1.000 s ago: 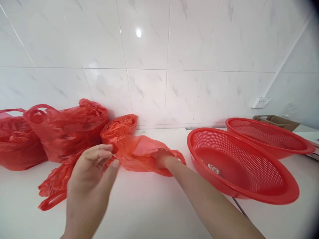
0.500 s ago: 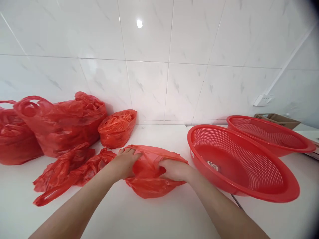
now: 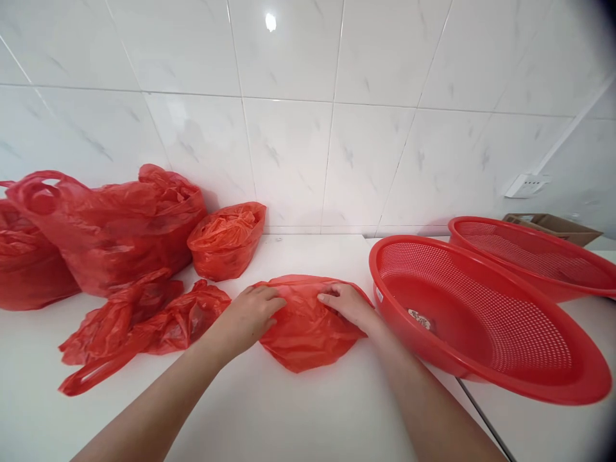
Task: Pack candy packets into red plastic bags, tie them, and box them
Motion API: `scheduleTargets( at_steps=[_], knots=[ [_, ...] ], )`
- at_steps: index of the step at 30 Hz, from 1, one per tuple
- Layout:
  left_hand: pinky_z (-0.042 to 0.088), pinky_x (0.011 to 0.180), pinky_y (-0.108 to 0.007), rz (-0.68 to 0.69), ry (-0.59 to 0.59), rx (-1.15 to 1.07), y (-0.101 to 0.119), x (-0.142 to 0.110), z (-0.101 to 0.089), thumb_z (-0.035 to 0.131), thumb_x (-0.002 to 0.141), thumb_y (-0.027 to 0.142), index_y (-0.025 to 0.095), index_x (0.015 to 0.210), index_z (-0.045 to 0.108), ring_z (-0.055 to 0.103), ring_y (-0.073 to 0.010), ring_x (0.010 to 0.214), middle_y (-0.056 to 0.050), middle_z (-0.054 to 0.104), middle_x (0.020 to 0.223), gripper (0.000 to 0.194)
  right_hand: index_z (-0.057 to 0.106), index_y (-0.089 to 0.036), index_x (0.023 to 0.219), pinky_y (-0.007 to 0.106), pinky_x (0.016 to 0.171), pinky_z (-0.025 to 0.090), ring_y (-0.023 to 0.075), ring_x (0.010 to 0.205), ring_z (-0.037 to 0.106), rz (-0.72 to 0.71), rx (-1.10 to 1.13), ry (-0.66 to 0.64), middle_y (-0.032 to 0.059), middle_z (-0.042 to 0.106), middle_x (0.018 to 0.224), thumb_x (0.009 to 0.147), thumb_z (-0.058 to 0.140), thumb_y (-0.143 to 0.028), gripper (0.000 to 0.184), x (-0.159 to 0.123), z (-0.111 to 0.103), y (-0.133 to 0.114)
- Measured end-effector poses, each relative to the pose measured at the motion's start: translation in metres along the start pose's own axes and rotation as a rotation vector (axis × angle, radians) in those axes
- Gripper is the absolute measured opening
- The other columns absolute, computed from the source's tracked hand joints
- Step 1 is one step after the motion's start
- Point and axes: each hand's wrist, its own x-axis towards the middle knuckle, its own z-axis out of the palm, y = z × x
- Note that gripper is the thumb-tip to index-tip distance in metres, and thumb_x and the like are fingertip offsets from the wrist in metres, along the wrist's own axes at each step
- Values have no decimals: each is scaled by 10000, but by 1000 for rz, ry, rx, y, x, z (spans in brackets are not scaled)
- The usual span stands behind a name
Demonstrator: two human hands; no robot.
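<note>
A crumpled red plastic bag (image 3: 308, 330) lies on the white counter (image 3: 269, 417) in front of me. My left hand (image 3: 253, 314) rests on its left side, fingers laid flat and pressing down. My right hand (image 3: 349, 305) lies on its right upper edge, fingers stretched over the plastic. Both hands touch the bag without gripping it.
Two flattened red bags (image 3: 139, 324) lie to the left. Behind them stand filled red bags (image 3: 110, 224) and a smaller stuffed bag (image 3: 226, 240) against the tiled wall. Two red perforated baskets (image 3: 481, 314) (image 3: 534, 253) sit on the right, with a cardboard box (image 3: 553, 226) behind.
My left hand came down from the air onto the bag. Both hands pressed and flattened the bag on the counter. The view tilted slightly downward.
</note>
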Motion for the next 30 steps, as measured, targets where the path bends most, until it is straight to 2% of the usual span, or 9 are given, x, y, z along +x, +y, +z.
scheduleTargets(
  at_steps=[4, 6, 8, 11, 15, 19, 23, 25, 30],
  knots=[
    [374, 949, -456, 182, -176, 275, 33, 1, 13, 484, 809, 127, 257, 1041, 642, 574, -262, 1026, -88, 650, 1047, 310, 541, -215, 1236, 301, 815, 442, 217, 1045, 573, -89, -287, 124, 85, 600, 1176, 672, 692, -465, 635, 0, 8, -1],
    [318, 1001, -503, 203, -219, 347, 39, 4, 24, 571, 767, 183, 291, 1169, 570, 476, -306, 1188, -85, 547, 1275, 416, 588, -186, 1158, 313, 767, 443, 234, 986, 588, -76, -488, 139, 104, 603, 1137, 650, 710, -461, 590, 0, 14, -1],
    [221, 1046, -579, 135, -257, 412, 32, 7, 34, 699, 650, 273, 321, 1235, 512, 311, -371, 1319, -78, 384, 1438, 617, 653, -165, 942, 309, 698, 440, 229, 880, 601, -84, -618, 109, 98, 622, 1027, 631, 723, -463, 437, -3, 16, -2],
    [185, 1026, -650, -21, -328, 495, 11, 11, 43, 753, 552, 336, 306, 1240, 508, 251, -408, 1337, -118, 362, 1441, 731, 652, -182, 822, 289, 701, 442, 194, 844, 595, -225, -542, 96, 58, 632, 939, 722, 654, -413, 252, -11, 14, -7],
    [221, 1020, -635, -59, -325, 528, -3, 17, 39, 731, 594, 340, 289, 1244, 508, 291, -364, 1319, -132, 446, 1367, 689, 615, -236, 999, 282, 741, 464, 153, 806, 598, -353, -192, 277, 22, 645, 909, 874, 438, -338, 239, -15, 9, -6],
    [183, 1065, -611, -14, -182, 452, 0, 11, 25, 666, 723, 371, 293, 1205, 534, 320, -328, 1319, -89, 490, 1344, 506, 524, -211, 1009, 256, 552, 467, 135, 607, 586, -197, 151, 283, 9, 623, 836, 848, 436, -374, 246, -6, 8, 6],
    [284, 1075, -484, -24, 324, 353, -4, -16, 20, 559, 837, 380, 279, 1162, 555, 393, -277, 1271, -88, 489, 1299, 340, 530, -212, 851, 237, 579, 450, 128, 627, 557, -288, 88, 433, -6, 597, 763, 854, 436, -345, 163, -10, 10, 4],
    [352, 1037, -462, -136, 454, 247, -10, -29, 24, 565, 832, 402, 285, 1202, 532, 395, -279, 1267, -94, 415, 1351, 389, 556, -214, 848, 237, 624, 455, 131, 669, 562, -374, 10, 432, -2, 610, 770, 856, 445, -307, 145, -17, 15, -5],
    [483, 908, -410, -333, 296, -65, -24, -38, 36, 544, 830, 473, 385, 1405, 298, 465, -267, 1221, -69, 182, 1509, 632, 588, -226, 945, 236, 665, 483, 125, 730, 588, -593, -103, 328, 11, 643, 866, 875, 430, -237, 174, -55, 25, -37]
  ],
)
